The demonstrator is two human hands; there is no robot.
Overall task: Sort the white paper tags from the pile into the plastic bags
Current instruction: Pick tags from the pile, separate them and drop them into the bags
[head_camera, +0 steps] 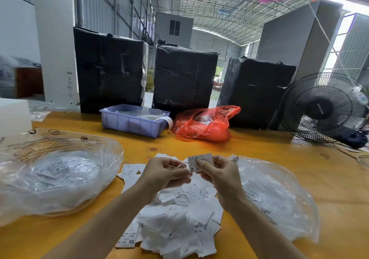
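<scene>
A pile of white paper tags (179, 220) lies on the yellow table (299, 159) between my forearms, some printed XS or XL. My right hand (216, 174) pinches a white tag marked XL (199, 162) above the pile. My left hand (167, 172) is curled, its fingertips meeting the lower edge of that same tag. A clear plastic bag (56, 177) holding tags lies on the left. A second clear plastic bag (275, 197) lies on the right, with only a few marks visible inside.
A purple plastic bin (131, 122) and a red plastic bag (205, 125) sit behind the pile. Three black wrapped boxes (183, 77) stand along the far edge. A black fan (323, 107) stands at the right. A white block (14, 115) is at far left.
</scene>
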